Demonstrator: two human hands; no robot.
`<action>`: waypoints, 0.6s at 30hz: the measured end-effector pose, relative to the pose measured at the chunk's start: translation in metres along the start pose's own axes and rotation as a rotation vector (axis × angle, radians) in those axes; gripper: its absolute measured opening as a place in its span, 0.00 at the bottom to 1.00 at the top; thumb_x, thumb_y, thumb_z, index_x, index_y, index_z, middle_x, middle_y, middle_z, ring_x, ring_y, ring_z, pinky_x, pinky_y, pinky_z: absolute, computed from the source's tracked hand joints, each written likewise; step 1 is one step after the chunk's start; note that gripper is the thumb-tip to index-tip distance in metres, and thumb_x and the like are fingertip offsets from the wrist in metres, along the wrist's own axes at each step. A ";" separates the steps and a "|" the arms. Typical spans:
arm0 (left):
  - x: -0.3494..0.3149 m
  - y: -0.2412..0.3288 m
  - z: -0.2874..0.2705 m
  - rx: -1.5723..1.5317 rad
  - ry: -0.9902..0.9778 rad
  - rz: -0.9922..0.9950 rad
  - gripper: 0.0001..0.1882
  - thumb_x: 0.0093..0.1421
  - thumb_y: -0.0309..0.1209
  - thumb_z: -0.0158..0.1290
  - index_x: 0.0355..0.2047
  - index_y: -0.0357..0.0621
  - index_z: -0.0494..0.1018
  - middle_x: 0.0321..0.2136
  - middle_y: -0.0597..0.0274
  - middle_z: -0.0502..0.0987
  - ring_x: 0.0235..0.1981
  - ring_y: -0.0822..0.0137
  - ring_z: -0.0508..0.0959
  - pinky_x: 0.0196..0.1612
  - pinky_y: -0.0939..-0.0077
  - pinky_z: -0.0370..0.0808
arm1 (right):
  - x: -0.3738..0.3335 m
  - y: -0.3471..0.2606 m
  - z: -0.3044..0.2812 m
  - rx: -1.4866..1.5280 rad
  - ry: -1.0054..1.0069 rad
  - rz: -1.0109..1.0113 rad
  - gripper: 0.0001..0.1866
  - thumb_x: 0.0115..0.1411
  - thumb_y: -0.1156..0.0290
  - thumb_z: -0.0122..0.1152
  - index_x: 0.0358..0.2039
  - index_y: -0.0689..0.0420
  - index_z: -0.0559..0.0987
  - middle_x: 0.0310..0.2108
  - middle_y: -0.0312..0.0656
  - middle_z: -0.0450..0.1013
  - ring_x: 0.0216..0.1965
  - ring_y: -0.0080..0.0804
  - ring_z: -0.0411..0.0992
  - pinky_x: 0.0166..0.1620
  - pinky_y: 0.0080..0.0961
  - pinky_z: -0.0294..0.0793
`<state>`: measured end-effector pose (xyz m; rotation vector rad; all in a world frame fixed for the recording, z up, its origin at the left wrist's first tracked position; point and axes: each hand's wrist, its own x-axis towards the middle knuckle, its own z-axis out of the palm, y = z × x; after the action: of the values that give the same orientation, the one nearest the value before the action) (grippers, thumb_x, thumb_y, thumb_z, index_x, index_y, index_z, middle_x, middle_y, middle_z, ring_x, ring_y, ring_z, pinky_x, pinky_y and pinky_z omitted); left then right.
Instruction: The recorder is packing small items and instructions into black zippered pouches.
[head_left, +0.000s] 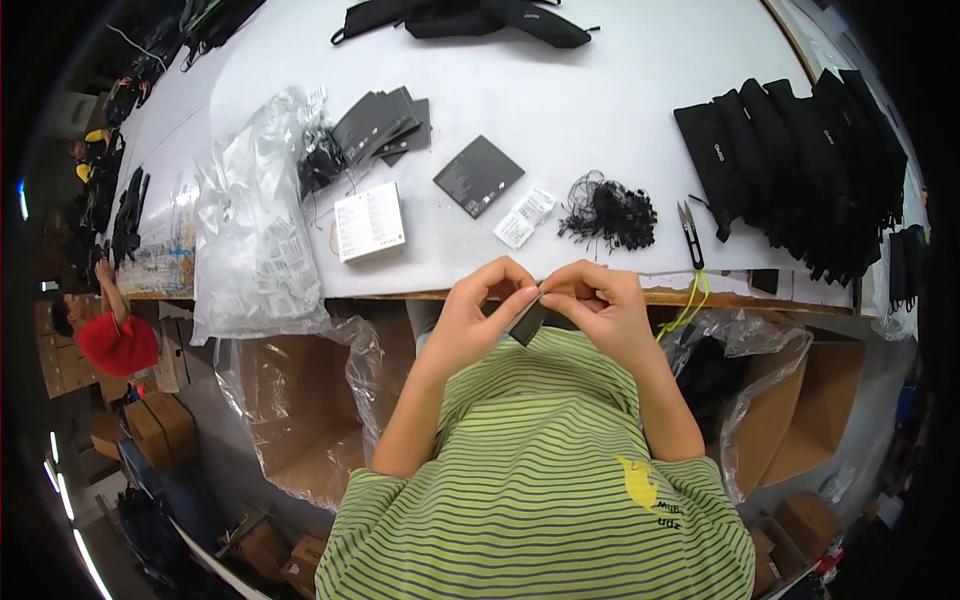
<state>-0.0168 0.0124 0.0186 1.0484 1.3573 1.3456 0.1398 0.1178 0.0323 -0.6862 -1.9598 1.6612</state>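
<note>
Just over the table's front edge, my left hand [487, 305] and my right hand [602, 308] meet, fingers pinched together. Between them is a small dark card-like tag [527, 326], gripped from both sides; part of it is hidden by the fingers. Just beyond my hands lie a few white printed labels [524, 217] and a square dark card [479, 177]. A tangled heap of black string loops [608, 213] sits behind my right hand. To its right rest black thread snips [691, 237] with a yellow cord [686, 310] hanging off the edge.
On the white table [590, 90] stand a clear plastic bag of labels [262, 230], fanned dark cards [375, 125] and a white card stack [368, 222]. Folded black fabric goods [790, 165] lie right, more at the back [470, 20]. Plastic-lined cartons [300, 410] stand below. A person in red [115, 343] is far left.
</note>
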 end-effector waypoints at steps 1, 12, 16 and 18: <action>0.004 0.001 -0.001 -0.018 0.017 0.008 0.07 0.62 0.28 0.52 0.33 0.37 0.70 0.26 0.70 0.70 0.30 0.80 0.69 0.35 0.85 0.68 | 0.004 0.001 -0.003 0.012 -0.025 0.037 0.06 0.53 0.76 0.65 0.31 0.60 0.78 0.17 0.32 0.67 0.17 0.12 0.57 0.21 0.13 0.55; 0.123 -0.003 -0.064 -0.080 -0.105 -0.113 0.09 0.61 0.32 0.54 0.36 0.38 0.72 0.28 0.67 0.73 0.26 0.79 0.70 0.32 0.84 0.68 | 0.071 0.035 -0.012 0.731 0.068 0.354 0.06 0.62 0.70 0.54 0.32 0.59 0.74 0.13 0.28 0.64 0.13 0.13 0.55 0.18 0.14 0.54; 0.220 -0.009 -0.134 0.248 0.129 -0.050 0.14 0.58 0.40 0.57 0.39 0.44 0.74 0.33 0.65 0.75 0.35 0.72 0.73 0.38 0.77 0.71 | 0.125 0.039 -0.048 0.850 0.313 0.372 0.05 0.62 0.69 0.53 0.31 0.56 0.73 0.11 0.25 0.55 0.13 0.13 0.52 0.18 0.13 0.53; 0.274 -0.010 -0.180 0.444 0.333 0.105 0.17 0.56 0.41 0.58 0.41 0.44 0.74 0.39 0.61 0.74 0.43 0.65 0.72 0.43 0.74 0.70 | 0.161 0.049 -0.074 0.832 0.489 0.215 0.05 0.62 0.69 0.53 0.32 0.57 0.72 0.12 0.26 0.56 0.13 0.13 0.51 0.18 0.14 0.51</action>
<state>-0.2497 0.2420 -0.0087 1.2361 1.9349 1.3707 0.0684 0.2844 0.0015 -0.8572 -0.7679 1.9733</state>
